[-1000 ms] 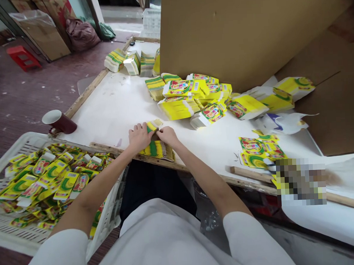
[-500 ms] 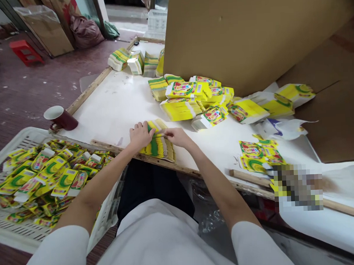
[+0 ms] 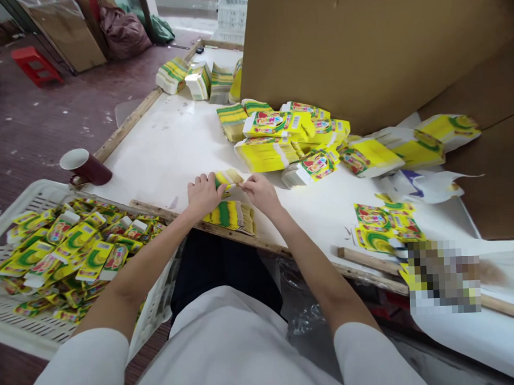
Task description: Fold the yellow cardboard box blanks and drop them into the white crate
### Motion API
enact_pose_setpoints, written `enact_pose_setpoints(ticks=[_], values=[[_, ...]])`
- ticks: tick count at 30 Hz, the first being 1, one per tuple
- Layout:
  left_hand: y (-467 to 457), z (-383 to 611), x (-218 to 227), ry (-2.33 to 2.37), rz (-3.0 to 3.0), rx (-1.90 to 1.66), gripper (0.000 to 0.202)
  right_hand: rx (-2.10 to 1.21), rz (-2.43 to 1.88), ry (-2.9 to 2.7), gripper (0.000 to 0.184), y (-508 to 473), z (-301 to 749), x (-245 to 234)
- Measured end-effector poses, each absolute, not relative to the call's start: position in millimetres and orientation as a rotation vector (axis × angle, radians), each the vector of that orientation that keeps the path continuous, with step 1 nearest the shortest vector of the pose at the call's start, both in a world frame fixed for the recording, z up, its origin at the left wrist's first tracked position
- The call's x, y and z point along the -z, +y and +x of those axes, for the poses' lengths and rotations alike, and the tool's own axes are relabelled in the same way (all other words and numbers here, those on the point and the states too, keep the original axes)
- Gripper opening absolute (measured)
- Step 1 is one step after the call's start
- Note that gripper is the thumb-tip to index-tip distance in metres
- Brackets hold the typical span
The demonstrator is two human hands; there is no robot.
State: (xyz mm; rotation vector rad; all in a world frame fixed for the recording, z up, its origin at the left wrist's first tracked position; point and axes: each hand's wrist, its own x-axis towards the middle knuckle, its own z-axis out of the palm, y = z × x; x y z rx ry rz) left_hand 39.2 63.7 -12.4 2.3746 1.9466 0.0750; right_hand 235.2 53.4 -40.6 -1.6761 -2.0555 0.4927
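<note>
Between my two hands, above the table near its front edge, is a yellow and green flat carton (image 3: 229,178). My left hand (image 3: 203,193) is closed on its left part, thumb towards me. My right hand (image 3: 262,192) pinches its right end with thumb and finger. Just in front of me, below the carton, a fanned stack of flat cartons (image 3: 232,216) lies against the wooden edge strip. My fingers cover part of the held carton, and whether more than one is there is hard to see.
At left stands a white basket (image 3: 44,190) heaped with cartons, beside a dark red mug (image 3: 85,167). Bundles of cartons (image 3: 268,152) lie along a large cardboard box (image 3: 353,52). Loose cartons (image 3: 373,227) lie at right, near a blurred-out area and another person's hand.
The held carton has come apart from the stack, showing a gap between them. My right hand has moved slightly right and up. The view has shifted a little.
</note>
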Motion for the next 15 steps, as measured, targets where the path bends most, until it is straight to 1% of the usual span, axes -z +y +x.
enact_pose_setpoints(ticks=[5, 11, 15], values=[[63, 40, 10, 1.943, 2.367, -0.071, 0.055, -0.457, -1.714, -2.109, 0.013, 56, 230, 39], [63, 39, 10, 1.919, 2.369, -0.062, 0.052, -0.493, -1.867, -2.075, 0.022, 69, 213, 37], [62, 38, 11, 1.89, 2.39, -0.061, 0.049, -0.596, -1.975, -1.998, 0.031, 68, 192, 38]])
